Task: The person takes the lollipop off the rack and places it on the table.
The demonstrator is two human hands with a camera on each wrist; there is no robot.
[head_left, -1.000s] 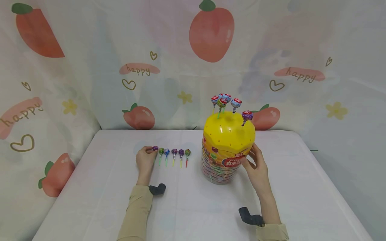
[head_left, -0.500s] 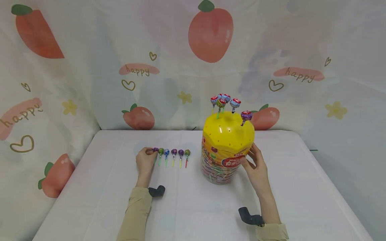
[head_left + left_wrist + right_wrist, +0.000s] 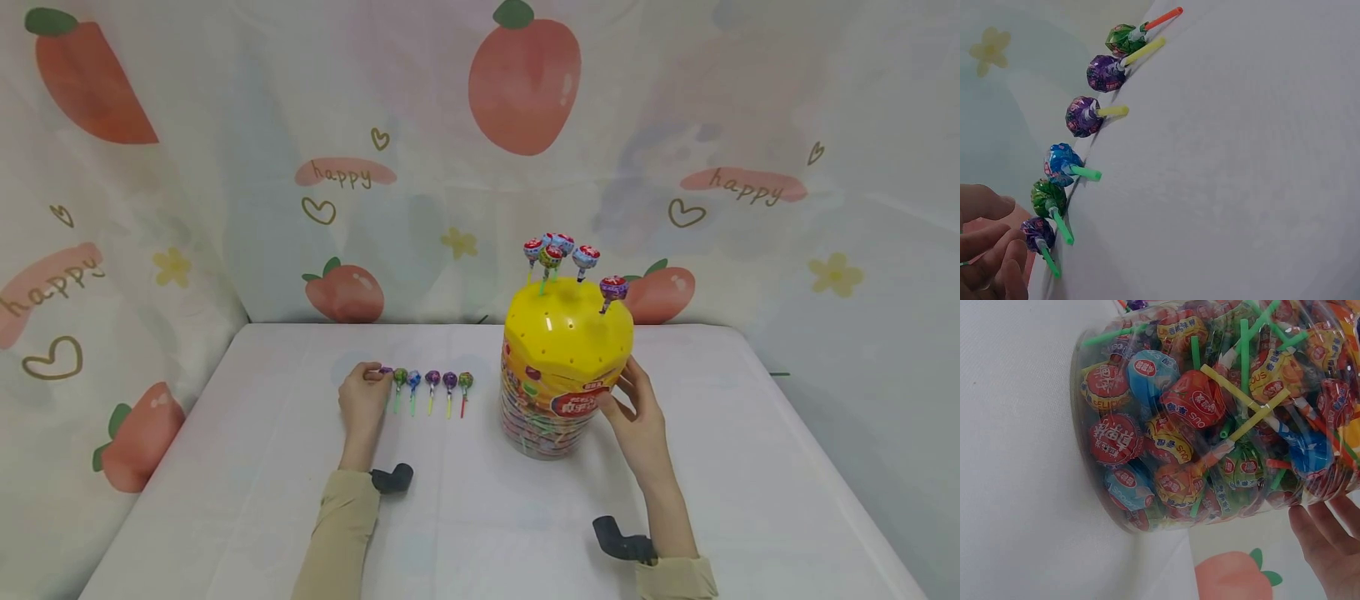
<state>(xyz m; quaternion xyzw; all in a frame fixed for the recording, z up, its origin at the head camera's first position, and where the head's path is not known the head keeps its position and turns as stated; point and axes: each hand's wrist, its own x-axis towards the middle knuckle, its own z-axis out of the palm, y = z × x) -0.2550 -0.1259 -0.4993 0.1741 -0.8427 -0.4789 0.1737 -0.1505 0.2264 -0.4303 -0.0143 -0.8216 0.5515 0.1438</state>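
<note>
At the left end of a row of lollipops, my left hand (image 3: 363, 406) has its fingertips right at the head of a purple lollipop (image 3: 1038, 234) with a green stick. In the left wrist view the thumb stands apart from the other fingers, which are bent beside that head. My right hand (image 3: 641, 421) holds the right side of a big clear lollipop jar (image 3: 543, 425), thumb at the front and fingers behind. The jar stands upright under a yellow lid (image 3: 562, 333) dotted with small holes. Several lollipops, among them a purple one (image 3: 613, 288), stand in the lid.
Right of my left hand lie a green lollipop (image 3: 401, 377), a blue lollipop (image 3: 414, 380), two purple ones and a green lollipop with a red stick (image 3: 466, 381). All lie on a white-covered table (image 3: 465, 517). A fruit-printed curtain (image 3: 442, 108) hangs behind.
The fingers of my left hand shift slightly at the leftmost lollipop, and less of its head shows past them in the head view. My right hand and the jar stay put.
</note>
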